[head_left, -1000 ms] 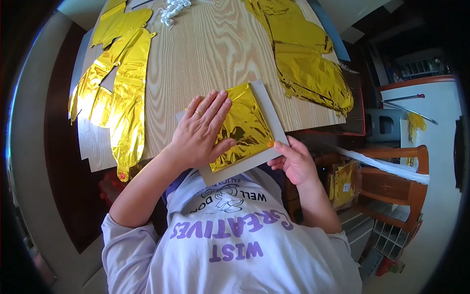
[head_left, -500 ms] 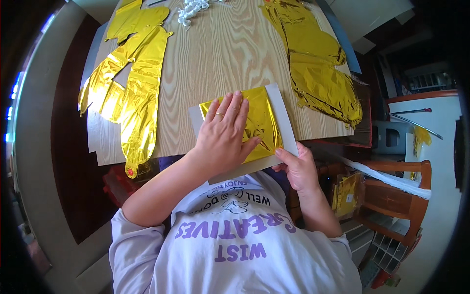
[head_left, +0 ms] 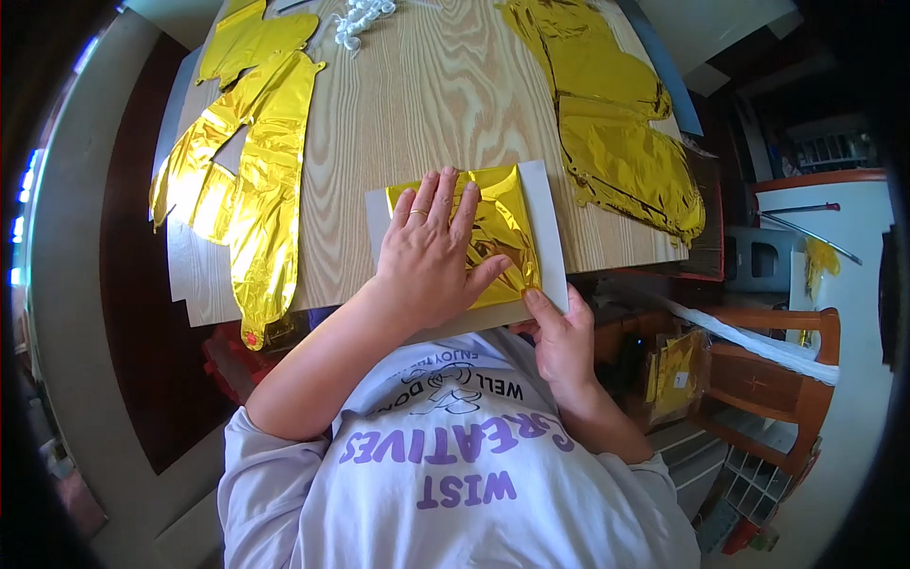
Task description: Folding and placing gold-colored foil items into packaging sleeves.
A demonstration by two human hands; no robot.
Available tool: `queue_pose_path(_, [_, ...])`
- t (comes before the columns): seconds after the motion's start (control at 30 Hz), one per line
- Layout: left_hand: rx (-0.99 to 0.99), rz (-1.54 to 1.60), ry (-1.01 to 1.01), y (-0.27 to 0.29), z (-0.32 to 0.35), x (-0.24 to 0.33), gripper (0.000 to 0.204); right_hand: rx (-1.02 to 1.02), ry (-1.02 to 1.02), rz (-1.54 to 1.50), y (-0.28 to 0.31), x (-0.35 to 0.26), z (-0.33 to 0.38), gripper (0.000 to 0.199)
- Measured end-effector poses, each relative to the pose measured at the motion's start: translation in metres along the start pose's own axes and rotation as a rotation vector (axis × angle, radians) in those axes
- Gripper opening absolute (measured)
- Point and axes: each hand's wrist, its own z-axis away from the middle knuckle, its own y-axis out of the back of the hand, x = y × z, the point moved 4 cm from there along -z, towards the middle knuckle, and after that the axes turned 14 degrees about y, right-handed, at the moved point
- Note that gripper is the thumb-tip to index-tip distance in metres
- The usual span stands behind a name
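Observation:
A folded gold foil balloon (head_left: 507,213) lies on a grey card (head_left: 545,223) at the table's near edge. My left hand (head_left: 427,256) rests flat on the foil, its fingers stretched out and slightly apart, the thumb toward the right. A ring is on one finger. At the card's lower right corner my right hand (head_left: 561,346) pinches the card, thumb on top over the foil's corner. The fingers under the card are mostly hidden. The card's near edge reaches past the table toward my shirt.
Flat gold foil balloons (head_left: 270,180) lie on the left of the wooden table (head_left: 417,104), and another foil balloon (head_left: 616,123) on the right. White curled ribbon (head_left: 358,21) sits at the far side. A wooden chair (head_left: 758,389) stands at the right with packaged gold foil (head_left: 677,375) near it.
The card with its foil has turned slightly and shifted a little left. Both hands have moved a little left with it, keeping their places on it.

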Motion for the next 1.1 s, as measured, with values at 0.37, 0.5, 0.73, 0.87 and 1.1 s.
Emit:
queue_pose_path(0.37, [0.058,-0.004,0.001,-0.014,0.009,-0.007,0.091,-0.122,0.698,1.338,-0.001,-0.099,-0.019,0.024])
queue_pose_path(0.5, [0.031,0.001,-0.012,-0.016,0.009,-0.006,0.087,-0.537,1.022,1.013,-0.071,-0.102,-0.037,0.05])
queue_pose_path(0.73, [0.036,0.152,-0.008,-0.012,0.008,-0.008,0.086,-0.793,0.881,1.5,-0.073,-0.029,-0.076,0.078])
queue_pose_path(0.87, [0.008,0.148,-0.043,-0.009,0.012,-0.014,0.091,-0.747,0.926,1.554,-0.064,-0.026,-0.078,0.08])
queue_pose_path(1.1, [0.005,-0.001,0.006,-0.003,0.025,-0.027,0.101,-0.724,0.897,1.556,-0.065,-0.027,-0.076,0.082])
